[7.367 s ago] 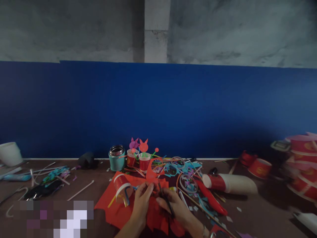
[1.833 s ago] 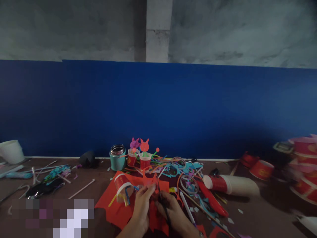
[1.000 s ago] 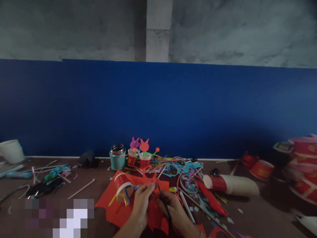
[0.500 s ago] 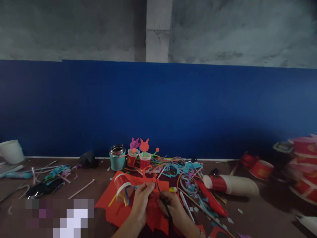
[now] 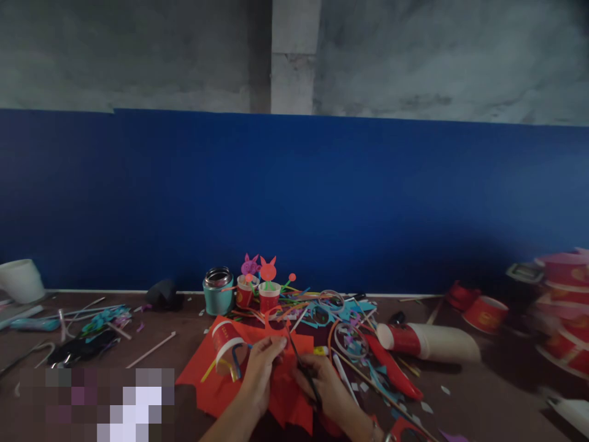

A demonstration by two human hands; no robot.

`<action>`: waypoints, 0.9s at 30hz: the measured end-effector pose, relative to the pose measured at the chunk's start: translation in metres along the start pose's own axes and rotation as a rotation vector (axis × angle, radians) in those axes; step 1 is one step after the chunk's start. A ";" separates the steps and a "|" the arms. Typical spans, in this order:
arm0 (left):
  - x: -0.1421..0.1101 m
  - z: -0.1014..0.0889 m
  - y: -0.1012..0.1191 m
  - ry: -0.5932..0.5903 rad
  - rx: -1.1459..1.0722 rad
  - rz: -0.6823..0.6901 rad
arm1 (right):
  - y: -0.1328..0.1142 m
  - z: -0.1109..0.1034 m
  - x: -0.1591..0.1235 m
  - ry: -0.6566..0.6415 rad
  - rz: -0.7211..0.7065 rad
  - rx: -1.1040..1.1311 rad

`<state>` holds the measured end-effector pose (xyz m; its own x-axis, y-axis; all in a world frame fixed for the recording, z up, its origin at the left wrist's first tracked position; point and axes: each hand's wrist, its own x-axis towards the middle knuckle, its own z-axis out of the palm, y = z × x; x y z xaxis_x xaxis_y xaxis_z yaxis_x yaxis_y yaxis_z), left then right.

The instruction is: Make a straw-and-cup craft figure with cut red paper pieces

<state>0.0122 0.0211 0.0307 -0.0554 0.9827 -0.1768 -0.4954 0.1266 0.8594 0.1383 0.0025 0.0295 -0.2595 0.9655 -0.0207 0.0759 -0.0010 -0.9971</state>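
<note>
My right hand point(image 5: 324, 383) is closed on dark-handled scissors point(image 5: 307, 373), whose blades point up and away beside a piece of red paper point(image 5: 275, 316). My left hand point(image 5: 261, 371), thumb and fingers pinched together, holds the near part of that paper; its lower part is hidden by the fingers. Under both hands lie larger red paper sheets point(image 5: 289, 405). Just left of my left hand, a red and white paper cup point(image 5: 226, 336) lies tipped on the sheet, with yellow and blue straw pieces at its open end.
Behind my hands stand a teal jar point(image 5: 218, 299) and a paper cup with a red animal-head cutout point(image 5: 269, 271). Straws, scraps and a tape roll point(image 5: 352, 339) lie to the right, near stacked white cups point(image 5: 448, 344). A blue wall panel point(image 5: 294, 196) closes off the back.
My right hand and the scissors' handles have shifted very slightly. My left hand keeps nearly the same place and pinch. The things on the table lie as before.
</note>
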 end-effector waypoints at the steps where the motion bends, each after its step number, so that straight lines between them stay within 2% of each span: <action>1: 0.000 0.000 0.001 -0.011 0.005 -0.001 | 0.000 0.000 0.000 -0.001 0.010 -0.002; 5: 0.003 -0.003 0.002 -0.057 0.030 0.005 | 0.005 -0.002 0.001 -0.003 0.038 0.004; 11: 0.006 -0.006 0.005 -0.113 0.064 -0.019 | 0.019 -0.010 0.004 -0.023 0.003 -0.095; 22: 0.006 -0.008 0.008 -0.145 0.088 -0.028 | 0.012 -0.015 0.003 -0.042 0.001 -0.127; 27: 0.002 -0.005 0.010 -0.222 0.070 -0.043 | 0.004 -0.016 0.003 0.076 -0.026 -0.039</action>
<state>0.0027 0.0233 0.0369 0.1600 0.9808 -0.1113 -0.4315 0.1709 0.8858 0.1530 0.0097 0.0261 -0.1882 0.9821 0.0125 0.1077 0.0333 -0.9936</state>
